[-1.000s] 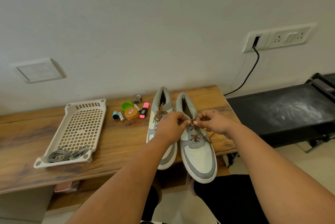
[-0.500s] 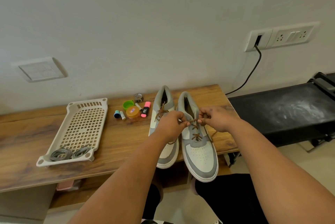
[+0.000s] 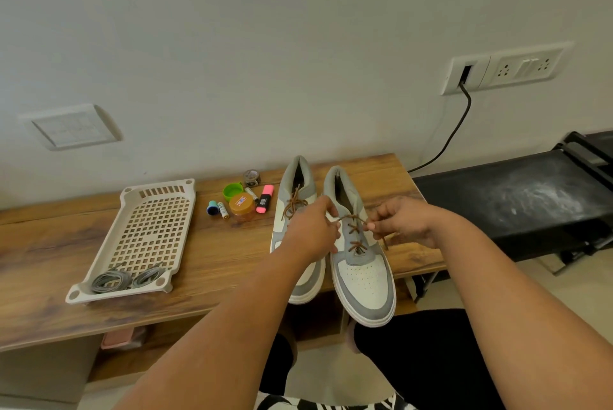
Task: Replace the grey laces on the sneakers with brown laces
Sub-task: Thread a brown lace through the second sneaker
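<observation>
Two grey-and-white sneakers stand side by side on the wooden table (image 3: 49, 293), toes toward me. The left sneaker (image 3: 292, 210) carries a tied brown lace. A brown lace (image 3: 355, 232) is crossed through the eyelets of the right sneaker (image 3: 365, 280). My left hand (image 3: 311, 230) pinches one end of that lace at the shoe's left side. On the other side my right hand (image 3: 401, 219) pinches the other end, and a loose tail hangs below it. Two coiled grey laces (image 3: 124, 278) lie in the near end of a white perforated tray (image 3: 156, 197).
Between tray and shoes sit a green cap (image 3: 232, 190), an orange-lidded jar (image 3: 241, 207), a pink highlighter (image 3: 265, 199), small batteries (image 3: 223, 210) and a tape roll (image 3: 251, 177). A black bench (image 3: 514, 197) stands right of the table. A cable (image 3: 454, 131) hangs from the wall socket.
My hands have drawn apart, the right one moving rightward, pulling the brown lace ends sideways across the top of the right sneaker. The shoes and tray stay put.
</observation>
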The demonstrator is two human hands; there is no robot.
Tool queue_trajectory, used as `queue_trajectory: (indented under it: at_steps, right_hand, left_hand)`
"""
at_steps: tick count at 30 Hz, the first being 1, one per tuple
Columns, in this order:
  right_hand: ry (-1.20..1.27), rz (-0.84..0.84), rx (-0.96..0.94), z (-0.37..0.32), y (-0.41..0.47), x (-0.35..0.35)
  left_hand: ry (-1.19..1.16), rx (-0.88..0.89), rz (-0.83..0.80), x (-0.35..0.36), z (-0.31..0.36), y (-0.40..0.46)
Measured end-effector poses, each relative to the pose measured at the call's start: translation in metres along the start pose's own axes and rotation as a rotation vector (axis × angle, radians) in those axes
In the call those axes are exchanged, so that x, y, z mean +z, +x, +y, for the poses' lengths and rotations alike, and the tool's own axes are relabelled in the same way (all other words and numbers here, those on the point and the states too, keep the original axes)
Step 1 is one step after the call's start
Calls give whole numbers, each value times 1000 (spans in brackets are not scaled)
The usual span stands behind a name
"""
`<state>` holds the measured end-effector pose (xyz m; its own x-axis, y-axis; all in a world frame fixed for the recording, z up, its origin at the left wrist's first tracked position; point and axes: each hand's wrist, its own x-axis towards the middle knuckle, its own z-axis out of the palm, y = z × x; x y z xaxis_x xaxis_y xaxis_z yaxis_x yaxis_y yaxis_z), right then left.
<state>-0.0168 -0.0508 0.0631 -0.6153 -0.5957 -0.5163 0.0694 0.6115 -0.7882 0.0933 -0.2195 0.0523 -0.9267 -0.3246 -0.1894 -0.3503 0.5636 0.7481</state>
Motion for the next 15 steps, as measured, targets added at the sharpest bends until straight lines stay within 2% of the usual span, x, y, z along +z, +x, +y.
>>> queue_trajectory:
  at_steps: [4,8,11,13,15]
  right_hand:
    - [355,-141,86,2,-6,12]
    - [542,-117,97,-5,-5,31]
    - [525,-10,73,-8,-7,45]
    - [363,112,19,-2,-4,47]
    - [107,243,-35,2,-3,43]
  left_hand:
    - [96,-28,-119,2,7,-9]
    - [189,-71,-265,15,16,-16]
    - [326,-80,-316,10,19,-14]
    - [200,-152,-313,1,18,-10]
    - [-69,-223,-142,-5,15,-4]
